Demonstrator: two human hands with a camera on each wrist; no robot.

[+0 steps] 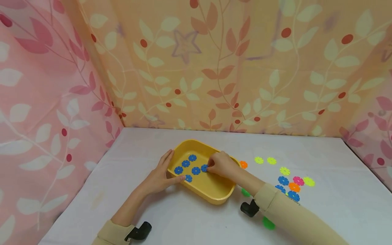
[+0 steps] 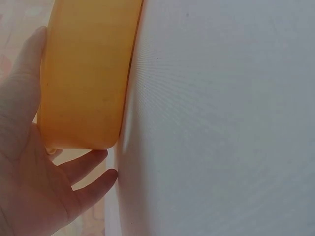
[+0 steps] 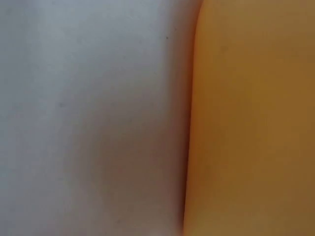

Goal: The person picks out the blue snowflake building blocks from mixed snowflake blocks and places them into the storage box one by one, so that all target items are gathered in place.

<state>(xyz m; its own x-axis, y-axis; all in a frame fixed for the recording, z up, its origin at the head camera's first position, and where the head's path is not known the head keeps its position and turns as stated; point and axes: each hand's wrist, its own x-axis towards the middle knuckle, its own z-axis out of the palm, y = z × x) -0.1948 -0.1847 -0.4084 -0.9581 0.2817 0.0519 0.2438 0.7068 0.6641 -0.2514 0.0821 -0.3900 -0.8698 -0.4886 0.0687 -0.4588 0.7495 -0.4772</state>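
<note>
A yellow plastic tray (image 1: 214,189) sits at a slant on the white table, with several blue notched discs (image 1: 185,163) flat on its floor. My left hand (image 1: 155,178) holds the tray's left end, thumb over the near rim and fingers along the outer end. The left wrist view has this hand (image 2: 29,162) against the tray's outer wall (image 2: 88,73). Reaching into the tray, my right hand (image 1: 223,165) pinches a blue disc (image 1: 203,168) close over the floor; its fingers hide part of it. In the right wrist view only the tray's side (image 3: 251,118) and tabletop show.
Right of the tray lie loose discs: yellow (image 1: 284,170), blue (image 1: 283,180), pink (image 1: 298,181) and orange (image 1: 294,187). Green pieces (image 1: 268,223) lie near my right sleeve (image 1: 294,211), which covers part of the table. Patterned curtains (image 1: 190,85) stand behind and beside the table.
</note>
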